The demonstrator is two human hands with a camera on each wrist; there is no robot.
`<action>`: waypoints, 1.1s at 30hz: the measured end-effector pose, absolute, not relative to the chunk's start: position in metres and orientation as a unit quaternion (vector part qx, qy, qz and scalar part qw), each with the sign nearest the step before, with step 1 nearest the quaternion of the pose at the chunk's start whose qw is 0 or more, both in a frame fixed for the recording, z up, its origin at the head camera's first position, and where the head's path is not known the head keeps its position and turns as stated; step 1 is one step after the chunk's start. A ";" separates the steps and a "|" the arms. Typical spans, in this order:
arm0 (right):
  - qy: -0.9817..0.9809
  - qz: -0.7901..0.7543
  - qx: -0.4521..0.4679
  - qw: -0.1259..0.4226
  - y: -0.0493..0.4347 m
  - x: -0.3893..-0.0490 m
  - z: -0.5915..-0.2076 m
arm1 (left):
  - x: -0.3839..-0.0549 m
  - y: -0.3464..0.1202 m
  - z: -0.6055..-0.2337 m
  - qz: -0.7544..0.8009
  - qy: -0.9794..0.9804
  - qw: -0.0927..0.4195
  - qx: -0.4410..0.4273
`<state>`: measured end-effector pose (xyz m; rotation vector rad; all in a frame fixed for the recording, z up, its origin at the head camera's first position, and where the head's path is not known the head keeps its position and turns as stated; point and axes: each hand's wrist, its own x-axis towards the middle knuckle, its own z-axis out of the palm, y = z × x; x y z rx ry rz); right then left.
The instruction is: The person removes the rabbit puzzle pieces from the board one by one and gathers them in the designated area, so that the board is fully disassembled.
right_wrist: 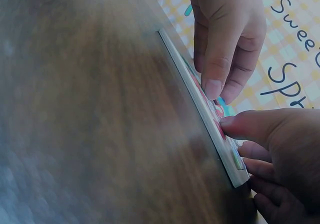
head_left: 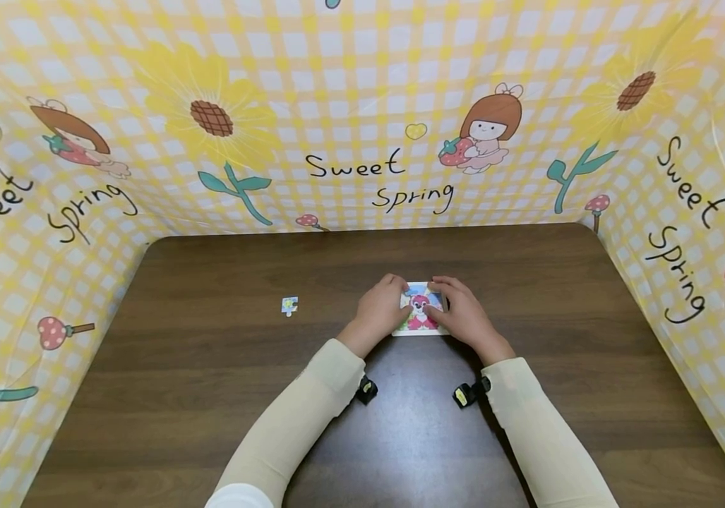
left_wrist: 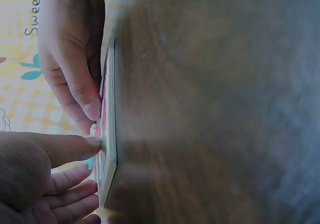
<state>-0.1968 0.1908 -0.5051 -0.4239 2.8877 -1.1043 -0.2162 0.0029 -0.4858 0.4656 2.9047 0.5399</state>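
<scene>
A small jigsaw puzzle (head_left: 421, 325) with a pink cartoon figure, set in a pale-rimmed board, lies flat on the table. On its left side my left hand (head_left: 380, 308) holds it, thumb on the picture and fingers by the far left edge. My right hand (head_left: 464, 311) holds the opposite side, thumb near the figure and index finger along the far edge. A teal patch (left_wrist: 90, 164) shows at the left fingertips in the left wrist view; whether it is a loose piece I cannot tell. Apart, to the left, lies one jigsaw piece (head_left: 289, 305).
The brown wooden table (head_left: 222, 395) carries the puzzle and the piece. Yellow checked cloth (head_left: 349, 92) with flowers and lettering stands along the back and both sides. Small black wrist cameras (head_left: 367, 389) hang at both cuffs, just above the table.
</scene>
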 end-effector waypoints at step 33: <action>0.925 -0.357 -0.130 0.007 0.192 -0.199 -0.509 | -0.233 0.007 -0.473 0.082 0.978 0.028 0.190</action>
